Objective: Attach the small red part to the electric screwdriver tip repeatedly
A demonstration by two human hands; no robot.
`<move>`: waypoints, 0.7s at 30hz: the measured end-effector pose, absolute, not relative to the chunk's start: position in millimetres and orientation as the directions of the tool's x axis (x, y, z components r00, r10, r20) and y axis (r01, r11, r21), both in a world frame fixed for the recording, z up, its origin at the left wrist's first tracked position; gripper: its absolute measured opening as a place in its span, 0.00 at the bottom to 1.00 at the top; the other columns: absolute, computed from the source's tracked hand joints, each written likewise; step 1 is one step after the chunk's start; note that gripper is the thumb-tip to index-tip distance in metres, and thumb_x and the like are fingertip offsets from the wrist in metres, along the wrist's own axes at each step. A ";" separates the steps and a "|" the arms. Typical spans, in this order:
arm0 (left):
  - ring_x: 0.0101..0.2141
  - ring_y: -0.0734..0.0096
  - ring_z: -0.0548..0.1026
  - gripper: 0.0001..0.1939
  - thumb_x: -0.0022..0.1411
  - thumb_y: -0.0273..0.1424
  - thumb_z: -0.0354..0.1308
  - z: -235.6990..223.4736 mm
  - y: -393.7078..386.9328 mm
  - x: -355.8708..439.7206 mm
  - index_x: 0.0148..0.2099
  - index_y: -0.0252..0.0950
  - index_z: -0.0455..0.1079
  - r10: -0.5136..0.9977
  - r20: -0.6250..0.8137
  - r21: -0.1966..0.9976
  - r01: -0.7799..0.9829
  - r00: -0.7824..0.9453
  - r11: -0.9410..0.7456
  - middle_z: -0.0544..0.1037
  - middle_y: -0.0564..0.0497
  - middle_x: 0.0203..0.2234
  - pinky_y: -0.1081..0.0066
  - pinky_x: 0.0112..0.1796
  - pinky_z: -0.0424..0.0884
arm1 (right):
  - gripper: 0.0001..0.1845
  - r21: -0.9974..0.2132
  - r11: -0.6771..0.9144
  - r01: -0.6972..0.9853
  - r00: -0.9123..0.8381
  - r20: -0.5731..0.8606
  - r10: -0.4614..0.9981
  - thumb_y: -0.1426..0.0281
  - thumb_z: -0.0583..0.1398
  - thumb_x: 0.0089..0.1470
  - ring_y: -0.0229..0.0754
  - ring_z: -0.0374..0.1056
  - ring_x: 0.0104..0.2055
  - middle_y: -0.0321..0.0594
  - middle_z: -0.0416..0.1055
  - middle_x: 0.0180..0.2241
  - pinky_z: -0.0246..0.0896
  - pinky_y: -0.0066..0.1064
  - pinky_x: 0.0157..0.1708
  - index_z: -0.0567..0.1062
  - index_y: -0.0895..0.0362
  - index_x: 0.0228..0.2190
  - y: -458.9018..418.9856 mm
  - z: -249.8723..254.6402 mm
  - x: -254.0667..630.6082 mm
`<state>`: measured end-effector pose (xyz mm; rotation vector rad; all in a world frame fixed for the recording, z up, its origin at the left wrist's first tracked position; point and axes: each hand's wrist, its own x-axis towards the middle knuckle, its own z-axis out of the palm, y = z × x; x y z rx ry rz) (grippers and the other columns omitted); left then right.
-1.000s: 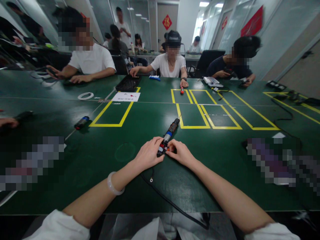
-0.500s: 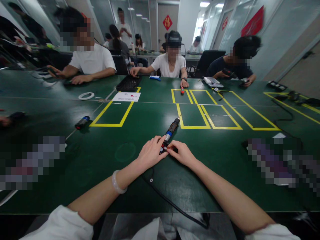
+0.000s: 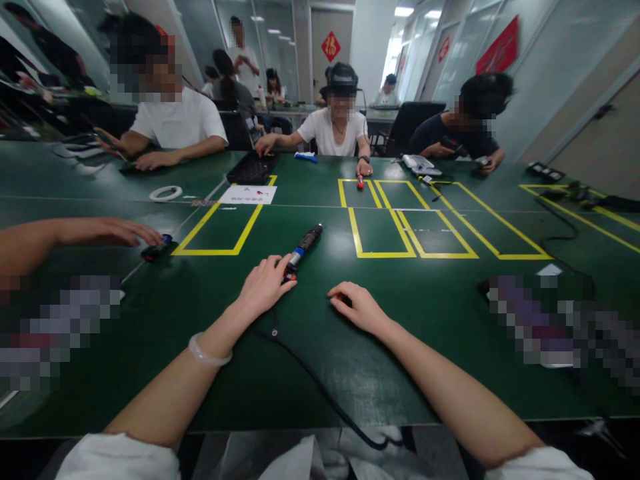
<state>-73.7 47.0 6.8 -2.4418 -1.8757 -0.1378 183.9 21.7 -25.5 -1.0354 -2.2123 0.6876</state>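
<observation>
My left hand (image 3: pixel 265 283) is closed round the rear end of an electric screwdriver (image 3: pixel 300 252). The tool has a black nose, a silver and blue middle and a red part at its rear; its tip points away and to the right. A black cable (image 3: pixel 320 393) with a small ring on it runs from under my left wrist to the table edge. My right hand (image 3: pixel 359 307) lies apart on the green table, to the right of the screwdriver, fingers loosely bent with a gap to the thumb. Nothing shows in it.
Yellow tape outlines (image 3: pixel 385 253) mark the table. A co-worker's hand (image 3: pixel 120 231) reaches to another screwdriver (image 3: pixel 157 248) at left. A black tray (image 3: pixel 251 168), a white paper (image 3: pixel 249 195) and blurred-out items (image 3: pixel 535 320) lie around. Several people sit across the table.
My left hand and the screwdriver have moved left. My right hand has come away from the tool. A co-worker's hand has come in from the left to the other screwdriver.
</observation>
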 end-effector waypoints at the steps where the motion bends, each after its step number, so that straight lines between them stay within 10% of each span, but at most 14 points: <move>1: 0.48 0.52 0.67 0.33 0.63 0.46 0.49 7.1 53.3 -84.9 0.66 0.39 0.51 0.972 0.089 0.005 0.976 0.216 -0.218 0.64 0.39 0.53 0.61 0.44 0.66 | 0.05 -0.659 0.565 0.497 -0.523 0.292 0.801 0.72 0.58 0.58 0.41 0.67 0.36 0.38 0.72 0.32 0.61 0.32 0.39 0.73 0.55 0.38 21.7 -25.1 184.4; 21: 0.49 0.49 0.66 0.36 0.65 0.52 0.38 10.3 79.6 -237.2 0.66 0.34 0.51 0.926 0.109 -0.094 0.923 -0.362 0.373 0.66 0.38 0.55 0.57 0.47 0.62 | 0.04 -0.620 0.605 0.500 -0.571 0.289 0.768 0.72 0.59 0.58 0.41 0.66 0.37 0.38 0.72 0.32 0.59 0.32 0.39 0.73 0.55 0.37 21.8 -22.9 186.3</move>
